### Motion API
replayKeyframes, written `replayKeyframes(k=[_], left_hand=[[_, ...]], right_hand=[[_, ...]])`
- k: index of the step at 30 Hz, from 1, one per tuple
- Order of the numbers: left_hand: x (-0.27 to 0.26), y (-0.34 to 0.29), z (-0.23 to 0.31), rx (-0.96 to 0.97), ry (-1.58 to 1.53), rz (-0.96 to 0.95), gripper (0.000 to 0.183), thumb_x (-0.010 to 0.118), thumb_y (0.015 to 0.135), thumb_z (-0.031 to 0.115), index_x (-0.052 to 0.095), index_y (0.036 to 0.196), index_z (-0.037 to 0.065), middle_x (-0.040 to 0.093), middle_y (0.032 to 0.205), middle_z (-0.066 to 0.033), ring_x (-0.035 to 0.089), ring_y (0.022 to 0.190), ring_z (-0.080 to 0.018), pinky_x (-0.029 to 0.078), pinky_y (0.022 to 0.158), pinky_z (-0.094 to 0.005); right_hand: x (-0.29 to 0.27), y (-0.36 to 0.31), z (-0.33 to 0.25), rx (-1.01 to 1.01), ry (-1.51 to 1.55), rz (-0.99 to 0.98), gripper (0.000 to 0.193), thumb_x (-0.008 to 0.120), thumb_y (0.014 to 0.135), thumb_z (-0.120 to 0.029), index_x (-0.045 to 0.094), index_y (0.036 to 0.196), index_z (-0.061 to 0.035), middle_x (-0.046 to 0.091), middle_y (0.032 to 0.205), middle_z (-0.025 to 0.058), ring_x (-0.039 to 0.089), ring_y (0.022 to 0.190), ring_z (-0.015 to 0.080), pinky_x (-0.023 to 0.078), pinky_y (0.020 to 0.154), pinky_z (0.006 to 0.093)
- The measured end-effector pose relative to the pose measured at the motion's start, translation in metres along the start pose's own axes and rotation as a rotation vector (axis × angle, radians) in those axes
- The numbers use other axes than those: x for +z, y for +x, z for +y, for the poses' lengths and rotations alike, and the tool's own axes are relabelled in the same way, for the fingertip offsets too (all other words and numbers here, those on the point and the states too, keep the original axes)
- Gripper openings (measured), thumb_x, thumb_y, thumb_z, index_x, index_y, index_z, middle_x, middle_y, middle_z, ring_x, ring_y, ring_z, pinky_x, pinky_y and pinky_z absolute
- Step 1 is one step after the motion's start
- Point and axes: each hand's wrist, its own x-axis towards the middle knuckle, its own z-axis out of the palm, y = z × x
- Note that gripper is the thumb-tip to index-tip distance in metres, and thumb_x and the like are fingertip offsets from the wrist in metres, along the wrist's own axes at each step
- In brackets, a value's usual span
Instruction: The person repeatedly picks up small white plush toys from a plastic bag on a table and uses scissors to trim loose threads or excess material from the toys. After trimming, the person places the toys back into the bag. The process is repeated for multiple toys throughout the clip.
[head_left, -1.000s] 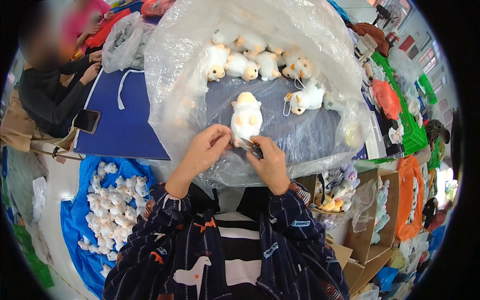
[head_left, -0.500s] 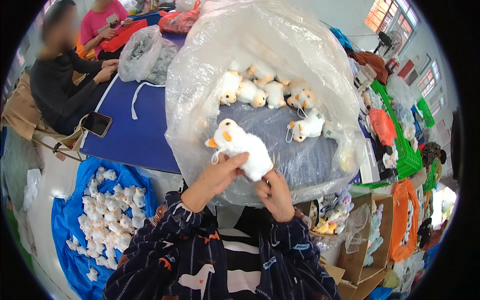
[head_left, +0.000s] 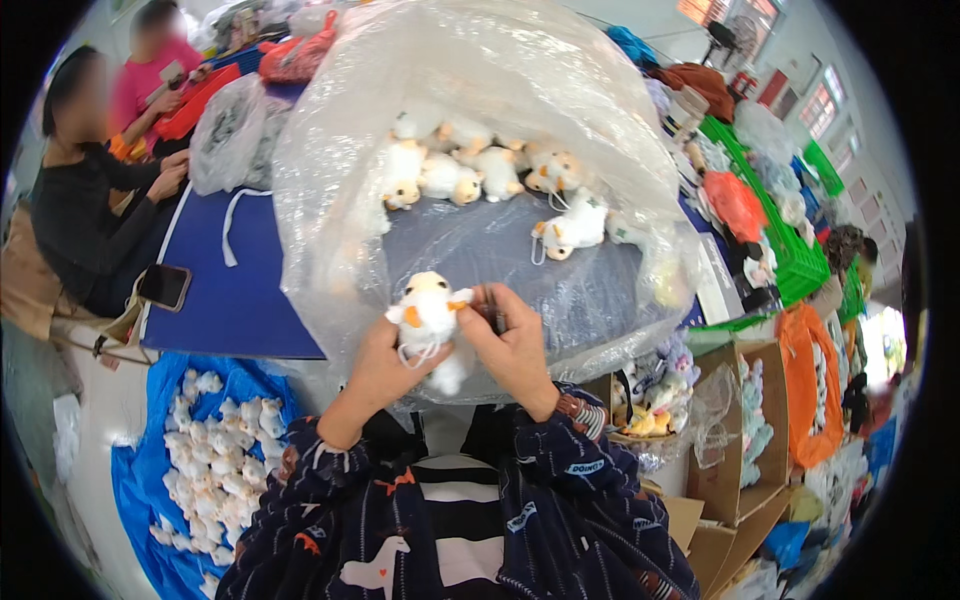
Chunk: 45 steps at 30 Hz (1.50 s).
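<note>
Just in front of me is a white plush toy (head_left: 428, 312) with orange patches and a white string loop, its head pointing up. My left hand (head_left: 385, 362) is closed round its lower body. At the toy's right side, my right hand (head_left: 515, 345) is closed, its thumb by a small orange part. A slim dark tool (head_left: 491, 306) shows between the fingers of that hand; its exact kind is blurred. Beyond my hands, several similar plush toys (head_left: 452, 178) lie inside a large clear plastic bag (head_left: 330, 170), one plush toy (head_left: 572, 228) apart at the right.
The bag rests on a blue table (head_left: 240, 300) with a phone (head_left: 164, 286) on it. At lower left, a blue sack (head_left: 140, 490) holds many small plush toys. Cardboard boxes (head_left: 715, 470) and a green crate (head_left: 800, 265) stand at right. Two people sit at far left.
The toy has been turned from lying sideways to head up and brought nearer to me. My right hand has moved up from its lower end to its side. The view has shifted slightly.
</note>
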Motion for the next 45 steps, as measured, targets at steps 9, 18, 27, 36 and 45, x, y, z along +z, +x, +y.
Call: replayKeyframes(k=[9,18,27,36,45], left_hand=[[-0.004,0.008,-0.004,-0.272,-0.348,0.071,0.041,0.065,0.083,0.029,0.056,0.109,-0.001,0.062,0.09,-0.0072,0.06,0.073,-0.0092,0.047,0.052,-0.0202],[-0.125,-0.037,-0.007,0.531,-1.175,-0.159,0.062,0.061,0.083,0.026,0.032,0.136,0.012,0.049,0.123,-0.0069,0.054,0.082,-0.0164,0.046,0.069,-0.0312],[-0.069,-0.012,-0.007,-0.007,-0.981,-0.298,0.043,0.058,0.089,0.023,0.044,0.126,0.005,0.053,0.117,-0.0162,0.059,0.092,-0.0259,0.05,0.077,-0.0391],[0.018,0.043,0.004,0.223,0.242,0.002,0.057,0.071,0.075,0.021,0.047,0.122,0.0,0.057,0.112,-0.0139,0.059,0.095,-0.0247,0.048,0.081,-0.0332],[0.016,0.028,-0.016,0.059,0.05,-0.05,0.065,0.076,0.066,0.021,0.047,0.12,0.001,0.057,0.11,-0.0157,0.058,0.098,-0.0264,0.047,0.083,-0.0353]], right_hand=[[-0.034,0.026,0.0,0.036,-0.284,0.17,0.023,0.062,0.085,-0.019,0.062,0.097,0.0012,0.062,0.077,0.0031,0.055,0.068,0.0084,0.043,0.057,0.0225],[-0.147,0.054,0.055,-0.126,-1.0,0.486,0.029,0.065,0.078,-0.018,0.061,0.101,-0.0003,0.063,0.094,0.0178,0.06,0.086,0.0353,0.047,0.073,0.0394],[-0.153,0.089,0.077,-0.095,-1.135,0.321,0.057,0.065,0.07,-0.01,0.044,0.122,-0.0135,0.052,0.115,0.0159,0.055,0.098,0.0369,0.047,0.079,0.0395],[-0.087,0.041,0.034,-0.021,-0.412,0.084,0.057,0.073,0.071,-0.016,0.047,0.119,0.0002,0.063,0.093,0.0108,0.058,0.079,0.0151,0.046,0.065,0.0263],[-0.054,-0.005,0.013,0.025,-0.187,0.024,0.039,0.065,0.081,-0.009,0.054,0.118,-0.0002,0.062,0.092,0.0038,0.05,0.069,0.005,0.041,0.059,0.0206]])
